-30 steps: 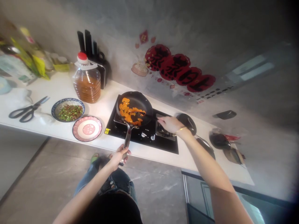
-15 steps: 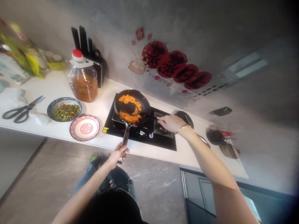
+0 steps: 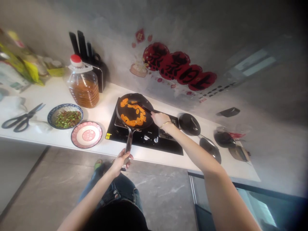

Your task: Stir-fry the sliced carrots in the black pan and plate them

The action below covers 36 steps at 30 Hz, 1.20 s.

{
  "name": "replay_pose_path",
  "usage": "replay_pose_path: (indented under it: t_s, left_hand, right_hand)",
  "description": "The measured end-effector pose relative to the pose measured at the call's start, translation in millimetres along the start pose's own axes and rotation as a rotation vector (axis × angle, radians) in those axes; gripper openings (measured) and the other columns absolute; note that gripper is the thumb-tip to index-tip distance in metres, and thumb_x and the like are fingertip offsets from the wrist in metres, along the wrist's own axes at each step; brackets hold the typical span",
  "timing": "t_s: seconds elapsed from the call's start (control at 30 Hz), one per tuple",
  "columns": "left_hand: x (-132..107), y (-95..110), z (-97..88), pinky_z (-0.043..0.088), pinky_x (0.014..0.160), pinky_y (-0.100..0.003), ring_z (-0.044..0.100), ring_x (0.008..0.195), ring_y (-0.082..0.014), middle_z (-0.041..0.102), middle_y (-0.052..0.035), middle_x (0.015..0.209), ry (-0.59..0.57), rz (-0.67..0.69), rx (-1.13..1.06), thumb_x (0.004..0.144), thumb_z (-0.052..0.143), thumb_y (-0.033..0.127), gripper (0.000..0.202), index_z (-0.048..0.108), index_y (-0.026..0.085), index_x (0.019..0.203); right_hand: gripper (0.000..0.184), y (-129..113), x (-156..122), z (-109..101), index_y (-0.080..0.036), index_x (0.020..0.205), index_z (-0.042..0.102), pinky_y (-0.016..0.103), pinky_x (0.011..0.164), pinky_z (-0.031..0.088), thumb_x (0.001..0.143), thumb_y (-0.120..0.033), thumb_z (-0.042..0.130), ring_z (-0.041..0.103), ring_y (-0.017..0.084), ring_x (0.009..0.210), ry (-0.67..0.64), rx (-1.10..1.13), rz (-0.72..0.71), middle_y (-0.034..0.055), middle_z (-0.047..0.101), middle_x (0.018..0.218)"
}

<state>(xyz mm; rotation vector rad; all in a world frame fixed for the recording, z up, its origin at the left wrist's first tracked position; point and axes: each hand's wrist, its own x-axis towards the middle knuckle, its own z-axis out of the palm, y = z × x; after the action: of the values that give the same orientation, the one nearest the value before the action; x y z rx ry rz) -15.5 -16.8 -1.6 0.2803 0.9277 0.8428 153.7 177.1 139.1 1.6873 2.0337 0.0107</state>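
While the frying pan (image 3: 134,110) sits on the black stove (image 3: 146,136) set into the white table (image 3: 106,109), its long handle (image 3: 129,143) points toward the person, past the table's front edge. The left hand (image 3: 121,160), its forearm reaching up from below, has its grip clamped around the handle's end. The right hand (image 3: 158,118), arm stretched forward and leftward, is at the pan's right rim, grip closed on a dark spatula (image 3: 141,105) whose blade lies among orange carrot slices (image 3: 133,115). Left of the stove stand a pink plate (image 3: 86,134), a bowl of greens (image 3: 65,116) and an oil jug (image 3: 83,86).
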Motion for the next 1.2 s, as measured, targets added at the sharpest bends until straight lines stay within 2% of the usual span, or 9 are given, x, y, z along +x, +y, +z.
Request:
replay_pose_path:
  t_s: [0.13,0.27,0.4,0.57,0.7,0.8,1.0,1.1,1.2]
  left_hand:
    - [1,-1,0.0,0.025,0.034,-0.018,0.043,0.037,-0.0051,0.058,0.0039,0.071,0.007,0.011,0.008,0.073,0.07,0.045,0.052,0.049,0.019,0.113]
    - [1,-1,0.0,0.025,0.034,-0.018,0.043,0.037,-0.0051,0.058,0.0036,0.071,0.007,-0.002,0.022,0.075,0.067,0.043,0.048,0.049,0.019,0.113]
    - [1,-2,-0.2,0.025,0.034,-0.018,0.043,0.037,-0.0054,0.058,0.0036,0.071,0.0,-0.005,0.019,0.075,0.067,0.043,0.049,0.048,0.019,0.114]
    - [1,-2,0.3,0.026,0.034,-0.018,0.044,0.037,-0.0057,0.059,0.0039,0.07,-0.002,0.015,0.016,0.074,0.068,0.046,0.049,0.048,0.019,0.11]
    - [0,-1,0.6,0.025,0.034,-0.018,0.043,0.037,-0.0052,0.058,0.0043,0.07,0.011,0.0,0.02,0.074,0.068,0.045,0.048,0.047,0.019,0.11]
    - [0,-1,-0.3,0.025,0.034,-0.018,0.043,0.037,-0.005,0.058,0.0041,0.071,-0.001,0.0,0.014,0.074,0.067,0.044,0.05,0.047,0.019,0.112]
    - [3,-4,-1.8,0.026,0.034,-0.018,0.043,0.037,-0.0054,0.058,0.0038,0.071,-0.004,0.003,0.014,0.074,0.067,0.045,0.049,0.048,0.019,0.111]
    - [4,-5,-1.8,0.025,0.033,-0.018,0.042,0.036,-0.0048,0.058,0.0042,0.071,-0.011,-0.006,-0.004,0.074,0.067,0.044,0.049,0.047,0.02,0.111]
    - [4,-5,-1.9,0.024,0.033,-0.017,0.042,0.036,-0.0047,0.058,0.0045,0.072,-0.012,-0.002,0.0,0.074,0.067,0.044,0.048,0.046,0.02,0.11]
  right_hand:
    - [0.04,51,-29,-42,-0.013,0.107,0.072,0.03,0.081,0.046,0.098,-0.03,0.037,0.067,0.024,0.096,-0.159,0.052,0.004,0.0167,0.071,0.108]
    - [0.03,82,-51,-67,-0.02,0.096,0.076,0.028,0.085,0.047,0.093,-0.026,0.047,0.067,0.022,0.098,-0.252,0.111,-0.072,0.009,0.07,0.117]
    - [0.032,59,-32,-41,-0.02,0.105,0.074,0.029,0.088,0.047,0.095,-0.028,0.045,0.066,0.023,0.102,-0.151,0.122,-0.055,0.0097,0.069,0.119]
    - [0.043,7,11,1,-0.015,0.135,0.055,0.025,0.101,0.041,0.1,-0.026,0.033,0.059,0.019,0.12,0.036,0.299,0.003,0.0113,0.061,0.132]
    - [0.043,-17,2,4,-0.02,0.138,0.054,0.028,0.101,0.042,0.099,-0.031,0.038,0.061,0.021,0.117,0.009,0.323,-0.102,0.009,0.063,0.13]
    - [0.042,-10,-31,-15,-0.024,0.136,0.057,0.036,0.096,0.047,0.098,-0.033,0.041,0.064,0.026,0.111,-0.062,0.191,-0.139,0.0095,0.067,0.123]
    - [0.037,40,-83,-56,-0.027,0.119,0.07,0.038,0.093,0.051,0.095,-0.031,0.043,0.067,0.024,0.102,-0.139,0.113,-0.167,0.0033,0.069,0.12]
    - [0.036,43,-85,-51,-0.026,0.116,0.071,0.038,0.092,0.052,0.094,-0.03,0.043,0.068,0.024,0.1,-0.18,0.1,-0.19,0.0046,0.069,0.119]
    - [0.04,23,-66,-27,-0.023,0.125,0.066,0.037,0.09,0.052,0.096,-0.031,0.038,0.066,0.026,0.105,-0.119,0.073,-0.083,0.0096,0.069,0.118]
